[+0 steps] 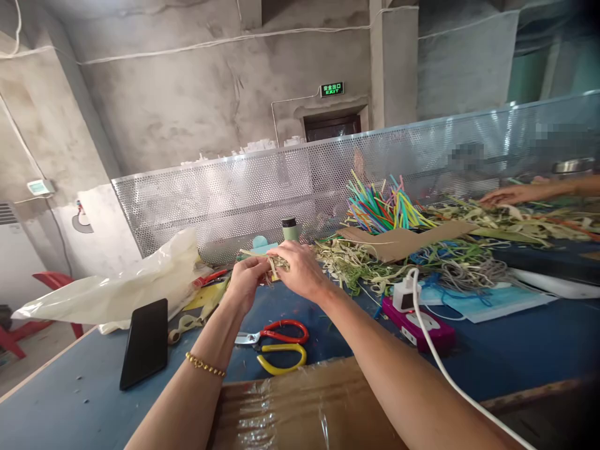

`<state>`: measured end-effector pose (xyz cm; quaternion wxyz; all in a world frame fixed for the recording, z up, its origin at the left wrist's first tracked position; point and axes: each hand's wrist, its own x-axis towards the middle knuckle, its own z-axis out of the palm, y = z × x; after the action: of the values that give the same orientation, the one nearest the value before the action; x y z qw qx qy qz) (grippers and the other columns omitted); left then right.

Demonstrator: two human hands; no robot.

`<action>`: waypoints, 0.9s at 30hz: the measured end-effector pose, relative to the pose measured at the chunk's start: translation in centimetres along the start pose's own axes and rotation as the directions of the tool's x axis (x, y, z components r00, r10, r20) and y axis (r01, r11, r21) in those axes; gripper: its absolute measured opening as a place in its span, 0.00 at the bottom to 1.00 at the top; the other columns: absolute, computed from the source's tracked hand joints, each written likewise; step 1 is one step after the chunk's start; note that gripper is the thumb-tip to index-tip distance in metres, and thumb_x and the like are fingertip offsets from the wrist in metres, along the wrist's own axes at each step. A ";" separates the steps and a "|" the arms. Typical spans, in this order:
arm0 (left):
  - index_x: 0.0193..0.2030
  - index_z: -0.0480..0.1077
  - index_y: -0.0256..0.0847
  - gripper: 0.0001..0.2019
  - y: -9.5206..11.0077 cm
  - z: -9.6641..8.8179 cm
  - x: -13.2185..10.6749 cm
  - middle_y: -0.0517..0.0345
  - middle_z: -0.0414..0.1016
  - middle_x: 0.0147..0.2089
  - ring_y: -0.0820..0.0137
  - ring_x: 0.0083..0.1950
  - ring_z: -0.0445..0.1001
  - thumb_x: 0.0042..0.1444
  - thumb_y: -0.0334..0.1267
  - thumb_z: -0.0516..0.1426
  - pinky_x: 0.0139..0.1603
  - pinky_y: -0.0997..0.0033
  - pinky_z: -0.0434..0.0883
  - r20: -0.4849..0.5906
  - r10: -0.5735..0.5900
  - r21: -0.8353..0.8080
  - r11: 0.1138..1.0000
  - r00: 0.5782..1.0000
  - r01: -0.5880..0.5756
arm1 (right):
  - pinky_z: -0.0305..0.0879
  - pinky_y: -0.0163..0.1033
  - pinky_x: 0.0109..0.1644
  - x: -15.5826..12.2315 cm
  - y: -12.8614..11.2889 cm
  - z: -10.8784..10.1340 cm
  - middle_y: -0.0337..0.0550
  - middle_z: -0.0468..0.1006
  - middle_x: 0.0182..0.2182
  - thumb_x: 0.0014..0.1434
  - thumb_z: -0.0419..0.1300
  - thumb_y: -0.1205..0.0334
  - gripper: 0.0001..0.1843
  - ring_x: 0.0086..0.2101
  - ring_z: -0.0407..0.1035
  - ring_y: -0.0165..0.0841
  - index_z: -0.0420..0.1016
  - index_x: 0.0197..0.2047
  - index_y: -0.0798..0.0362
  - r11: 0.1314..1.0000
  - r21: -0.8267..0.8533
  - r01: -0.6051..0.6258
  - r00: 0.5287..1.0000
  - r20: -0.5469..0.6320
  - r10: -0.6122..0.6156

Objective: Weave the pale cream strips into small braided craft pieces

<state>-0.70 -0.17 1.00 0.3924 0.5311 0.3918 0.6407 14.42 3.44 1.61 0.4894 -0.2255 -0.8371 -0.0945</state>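
Note:
Both my hands meet over the blue table, fingers closed around a small bundle of pale greenish strips. My left hand pinches its left side, and a thin end pokes out above the fingers. From the right, my right hand grips the same bundle, its fingers bent over the top. What shape the strips make is mostly hidden by my fingers. Scissors with one red and one yellow handle lie on the table below my hands. Just behind my hands stands a green bottle with a black cap.
A black phone and a plastic bag lie left. Right are a purple power strip with a white cable, heaped strips, colourful stems and a co-worker's hand. A cardboard box sits in front; a perforated metal panel stands behind.

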 end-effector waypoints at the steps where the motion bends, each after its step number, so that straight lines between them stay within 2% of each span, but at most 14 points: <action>1: 0.23 0.75 0.34 0.08 -0.1 -0.1 0.1 0.59 0.69 0.21 0.76 0.22 0.63 0.39 0.37 0.66 0.26 0.74 0.60 0.016 0.010 0.006 1.000 1.000 -0.010 | 0.58 0.42 0.48 -0.1 -0.1 0.2 0.44 0.78 0.42 0.60 0.60 0.66 0.10 0.45 0.69 0.37 0.76 0.46 0.51 1.000 0.015 0.008 1.000 0.005 -0.008; 5: 0.25 0.76 0.33 0.09 -0.5 -0.2 0.5 0.58 0.70 0.21 0.76 0.22 0.63 0.37 0.36 0.66 0.26 0.73 0.59 0.038 0.039 0.029 0.999 0.999 -0.040 | 0.56 0.42 0.47 -0.2 -0.3 0.8 0.44 0.80 0.37 0.63 0.59 0.61 0.07 0.41 0.71 0.37 0.76 0.41 0.54 0.999 -0.018 0.034 0.999 -0.036 -0.035; 11: 0.27 0.75 0.34 0.11 -0.4 0.0 0.4 0.61 0.68 0.21 0.78 0.22 0.60 0.41 0.40 0.66 0.24 0.75 0.55 0.050 0.124 0.091 0.988 0.991 -0.128 | 0.55 0.40 0.44 -0.2 0.0 0.9 0.42 0.81 0.35 0.63 0.59 0.66 0.05 0.38 0.73 0.34 0.77 0.38 0.53 0.999 -0.020 -0.028 0.993 -0.111 0.025; 16: 0.23 0.71 0.35 0.06 -0.1 0.2 -0.1 0.64 0.65 0.20 0.79 0.23 0.58 0.42 0.33 0.64 0.24 0.76 0.53 0.023 0.192 0.246 0.950 0.981 -0.191 | 0.55 0.40 0.40 -0.2 -0.5 0.7 0.44 0.78 0.30 0.61 0.61 0.61 0.08 0.34 0.71 0.35 0.76 0.31 0.53 0.993 -0.084 -0.083 0.993 -0.086 0.076; 18: 0.23 0.70 0.35 0.06 0.1 0.4 -0.3 0.64 0.65 0.20 0.78 0.23 0.59 0.43 0.34 0.63 0.24 0.75 0.54 0.044 0.186 0.267 0.945 0.981 -0.191 | 0.55 0.38 0.38 -0.1 -0.5 0.8 0.45 0.77 0.30 0.61 0.60 0.65 0.08 0.33 0.70 0.34 0.74 0.29 0.54 0.991 -0.025 -0.128 0.990 -0.070 0.126; 21: 0.26 0.72 0.36 0.08 0.1 0.5 -0.3 0.62 0.68 0.22 0.76 0.24 0.62 0.44 0.37 0.64 0.26 0.74 0.58 0.088 0.156 0.215 0.961 0.984 -0.172 | 0.55 0.35 0.34 0.2 -0.3 0.8 0.43 0.77 0.28 0.60 0.59 0.68 0.08 0.30 0.68 0.31 0.72 0.28 0.55 0.962 0.157 -0.224 0.971 -0.044 0.234; 24: 0.27 0.72 0.36 0.09 0.0 0.4 -0.3 0.62 0.68 0.21 0.76 0.24 0.62 0.44 0.38 0.65 0.27 0.74 0.59 0.101 0.163 0.154 0.972 0.981 -0.177 | 0.54 0.34 0.31 0.4 -0.1 0.6 0.40 0.75 0.24 0.59 0.59 0.67 0.08 0.26 0.65 0.29 0.71 0.28 0.55 0.905 0.312 -0.291 0.952 0.004 0.305; 27: 0.25 0.72 0.37 0.09 -0.1 0.4 -0.2 0.62 0.68 0.23 0.76 0.26 0.62 0.44 0.39 0.66 0.28 0.73 0.59 0.085 0.217 0.134 0.965 0.973 -0.227 | 0.55 0.34 0.30 0.5 0.0 0.3 0.39 0.74 0.22 0.59 0.59 0.64 0.09 0.25 0.64 0.29 0.70 0.27 0.55 0.853 0.420 -0.309 0.946 0.043 0.322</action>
<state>-0.29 -0.26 0.85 0.2926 0.6204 0.3609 0.6319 13.94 3.72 1.91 0.5474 -0.2474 -0.7819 0.1666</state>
